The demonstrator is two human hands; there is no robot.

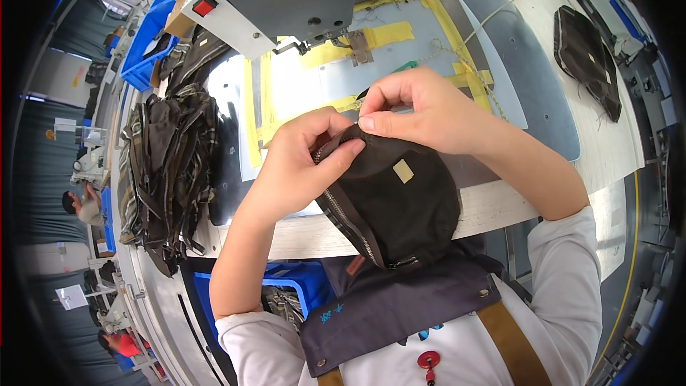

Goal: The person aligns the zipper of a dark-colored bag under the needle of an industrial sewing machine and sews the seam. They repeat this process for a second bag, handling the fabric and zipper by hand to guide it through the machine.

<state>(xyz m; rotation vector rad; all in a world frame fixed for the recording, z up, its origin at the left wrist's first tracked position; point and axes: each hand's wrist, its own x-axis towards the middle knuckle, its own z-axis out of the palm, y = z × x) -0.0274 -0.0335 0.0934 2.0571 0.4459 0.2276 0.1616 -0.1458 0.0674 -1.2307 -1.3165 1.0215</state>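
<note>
A dark brown fabric pouch (407,200) hangs in front of me over the table's near edge. Its metal zipper (350,221) runs down the left side, and a small cream patch (404,171) sits on its face. My left hand (307,157) is closed on the pouch's upper edge, thumb in front. Against the same edge, my right hand (414,114) pinches with thumb and forefinger at the zipper's top end. Behind the right fingers shows part of a slim green and black object (406,66); its kind is mostly hidden.
A sewing machine head (286,0) stands beyond my hands, over a plate with yellow tape (389,34). Dark fabric pieces (171,171) are heaped at left. Another dark pouch (586,57) lies far right. A blue bin (307,282) sits below the table edge.
</note>
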